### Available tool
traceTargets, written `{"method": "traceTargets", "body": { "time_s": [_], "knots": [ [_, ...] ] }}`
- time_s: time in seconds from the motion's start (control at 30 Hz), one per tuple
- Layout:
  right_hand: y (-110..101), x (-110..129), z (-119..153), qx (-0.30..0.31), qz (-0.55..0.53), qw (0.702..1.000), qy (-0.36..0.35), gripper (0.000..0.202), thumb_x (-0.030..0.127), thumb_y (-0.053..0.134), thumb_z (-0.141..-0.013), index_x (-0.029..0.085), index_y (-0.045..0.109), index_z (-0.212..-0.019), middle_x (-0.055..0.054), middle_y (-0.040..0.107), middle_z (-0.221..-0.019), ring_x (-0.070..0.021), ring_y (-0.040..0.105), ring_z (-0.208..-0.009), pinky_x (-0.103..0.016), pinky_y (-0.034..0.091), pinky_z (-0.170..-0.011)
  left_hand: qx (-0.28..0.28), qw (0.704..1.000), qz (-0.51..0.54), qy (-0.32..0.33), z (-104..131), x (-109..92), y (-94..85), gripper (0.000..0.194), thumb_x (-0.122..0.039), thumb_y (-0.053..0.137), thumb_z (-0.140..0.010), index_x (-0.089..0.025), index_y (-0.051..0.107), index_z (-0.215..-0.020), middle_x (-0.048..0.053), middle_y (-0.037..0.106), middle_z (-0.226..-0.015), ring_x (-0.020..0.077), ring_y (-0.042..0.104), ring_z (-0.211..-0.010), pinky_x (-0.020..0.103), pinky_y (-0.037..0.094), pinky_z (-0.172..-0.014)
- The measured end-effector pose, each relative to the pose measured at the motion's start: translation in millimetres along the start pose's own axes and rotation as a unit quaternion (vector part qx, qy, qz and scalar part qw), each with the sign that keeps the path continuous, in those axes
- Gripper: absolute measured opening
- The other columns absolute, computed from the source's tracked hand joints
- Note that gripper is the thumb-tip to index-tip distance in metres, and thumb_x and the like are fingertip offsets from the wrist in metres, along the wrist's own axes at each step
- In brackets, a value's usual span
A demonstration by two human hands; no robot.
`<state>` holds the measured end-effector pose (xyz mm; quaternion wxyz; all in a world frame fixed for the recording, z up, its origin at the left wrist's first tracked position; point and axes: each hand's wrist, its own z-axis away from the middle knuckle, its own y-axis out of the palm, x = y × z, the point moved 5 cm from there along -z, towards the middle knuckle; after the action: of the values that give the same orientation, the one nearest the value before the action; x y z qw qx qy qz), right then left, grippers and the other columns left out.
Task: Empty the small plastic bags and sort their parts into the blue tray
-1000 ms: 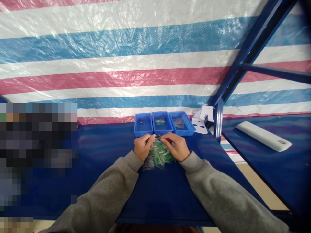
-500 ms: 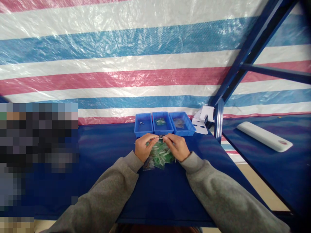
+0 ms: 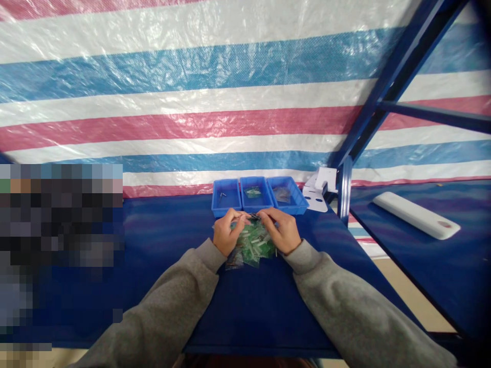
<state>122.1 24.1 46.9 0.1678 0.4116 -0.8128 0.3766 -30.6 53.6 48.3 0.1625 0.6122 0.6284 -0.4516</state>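
My left hand [image 3: 227,234] and my right hand [image 3: 283,230] meet over a pile of small clear and green plastic bags [image 3: 253,245] on the blue table. Both are closed, fingertips pinching thin dark, shiny pieces [image 3: 253,215] between them; the exact shape is too small to tell. Just beyond my hands stand three blue trays side by side. A few small metal pieces lie in the left tray [image 3: 226,209], a green-and-clear bag in the middle tray [image 3: 258,206], and a clear bag in the right tray [image 3: 295,208].
White cut-out sheets [image 3: 315,199] lie right of the trays, beside a blue metal frame post [image 3: 344,191]. A long white object [image 3: 416,214] rests on another blue surface at the right. Striped plastic sheeting [image 3: 192,122] hangs behind. The left side is pixelated.
The fingers of both hands have shifted slightly around the small pieces. The bags and trays stay in place.
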Motion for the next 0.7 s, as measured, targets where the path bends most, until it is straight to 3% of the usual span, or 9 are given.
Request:
{"method": "traceTargets", "body": {
  "time_s": [0.17, 0.37, 0.47, 0.57, 0.7],
  "knots": [
    [-1.0, 0.8, -0.5, -0.001, 0.004, 1.0, -0.003, 0.026, 0.033, 0.041, -0.09, 0.019, 0.063, -0.087, -0.005, 0.065, -0.078, -0.0153, 0.059, -0.068, -0.027, 0.046, -0.066, 0.029, 0.998, -0.062, 0.013, -1.1, -0.9, 1.5, 0.02, -0.03, 0.045, -0.089, -0.016, 0.06, -0.089, 0.001, 0.064, -0.07, 0.0098, 0.06, -0.058, 0.022, 0.048, -0.064],
    [-0.9, 0.4, -0.9, -0.002, 0.009, 1.0, -0.006, 0.029, 0.035, 0.039, -0.091, 0.019, 0.063, -0.087, -0.005, 0.065, -0.077, -0.0156, 0.059, -0.068, -0.027, 0.046, -0.065, 0.007, 0.985, -0.149, 0.09, -2.9, -6.2, -2.2, 0.027, -0.03, 0.044, -0.089, -0.019, 0.065, -0.102, 0.005, 0.065, -0.081, 0.0156, 0.059, -0.077, 0.028, 0.046, -0.074],
    [-0.8, -0.5, -0.7, -0.001, 0.011, 1.0, -0.003, 0.029, 0.034, 0.039, -0.091, 0.019, 0.063, -0.087, -0.005, 0.065, -0.077, -0.0156, 0.058, -0.067, -0.028, 0.045, -0.065, 0.008, 0.984, -0.149, 0.099, -3.9, -6.0, -2.2, 0.028, -0.028, 0.044, -0.089, -0.02, 0.063, -0.108, 0.005, 0.063, -0.078, 0.0147, 0.056, -0.074, 0.027, 0.045, -0.072],
    [-1.5, -0.6, -0.6, -0.001, 0.014, 1.0, -0.001, 0.027, 0.033, 0.04, -0.09, 0.018, 0.063, -0.086, -0.005, 0.064, -0.076, -0.0153, 0.058, -0.065, -0.028, 0.045, -0.064, 0.015, 0.987, -0.122, 0.099, -3.7, -5.1, -0.8, 0.029, -0.026, 0.043, -0.09, -0.019, 0.063, -0.108, 0.007, 0.064, -0.088, 0.0151, 0.057, -0.081, 0.027, 0.045, -0.075],
    [-2.4, 2.0, -0.5, 0.002, 0.005, 1.0, -0.005, 0.025, 0.031, 0.042, -0.09, 0.019, 0.063, -0.088, -0.005, 0.065, -0.079, -0.0153, 0.058, -0.067, -0.028, 0.045, -0.065, 0.0, 0.994, -0.095, 0.06, -2.1, 0.7, -1.4, 0.029, -0.028, 0.044, -0.089, -0.019, 0.061, -0.11, 0.004, 0.066, -0.081, 0.0134, 0.059, -0.074, 0.026, 0.047, -0.074]
  ]
}}
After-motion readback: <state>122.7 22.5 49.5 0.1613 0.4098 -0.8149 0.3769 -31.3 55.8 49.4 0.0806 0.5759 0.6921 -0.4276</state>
